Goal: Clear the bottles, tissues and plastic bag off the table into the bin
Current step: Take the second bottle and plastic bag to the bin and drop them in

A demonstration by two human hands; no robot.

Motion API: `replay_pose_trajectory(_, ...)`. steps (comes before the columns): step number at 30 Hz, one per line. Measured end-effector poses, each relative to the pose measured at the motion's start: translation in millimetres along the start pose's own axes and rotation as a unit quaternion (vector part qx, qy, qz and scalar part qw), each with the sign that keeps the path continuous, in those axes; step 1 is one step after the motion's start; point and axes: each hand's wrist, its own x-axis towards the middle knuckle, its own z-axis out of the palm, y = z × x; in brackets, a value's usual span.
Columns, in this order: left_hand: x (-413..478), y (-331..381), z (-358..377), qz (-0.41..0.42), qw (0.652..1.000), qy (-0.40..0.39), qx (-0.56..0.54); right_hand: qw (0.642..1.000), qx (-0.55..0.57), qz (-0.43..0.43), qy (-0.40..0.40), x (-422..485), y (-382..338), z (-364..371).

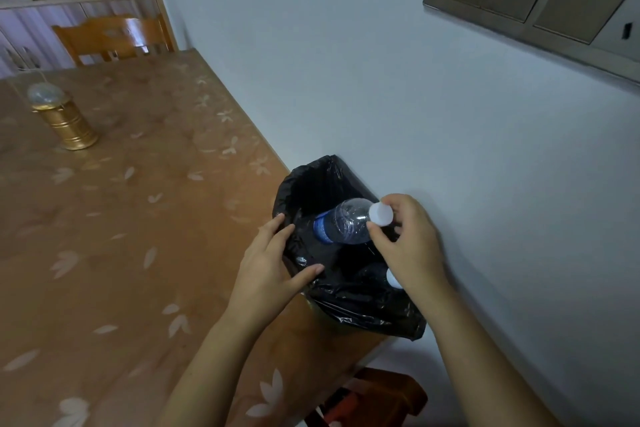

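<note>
- A right hand (408, 243) pinches the white cap (381, 214) of a clear water bottle (343, 224), which hangs in the mouth of a black-lined bin (311, 180) at the right edge of the table (138, 218).
- The left hand (270, 267) rests fairly straight fingers on the liner's near-left rim, grasping nothing.
- The bottle's long axis slants: cap up and right, base down and left into the bin.
- Likely risks: the light pinch could slip, or the base could snag the loose liner and drag it inward.
</note>
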Motion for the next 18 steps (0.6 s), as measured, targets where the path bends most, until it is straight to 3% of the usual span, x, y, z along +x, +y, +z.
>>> replay_pose_trajectory(10,-1.4,-1.7,2.0,0.007,1.000,0.006,0.021,0.991,-0.106,-0.025,-0.075,-11.9,7.3,-6.4)
replay_pose_trajectory(18,-3.2,0.2,2.0,0.016,0.999,0.014,0.041,0.989,-0.122,-0.028,-0.072,-17.9,2.1,-7.8)
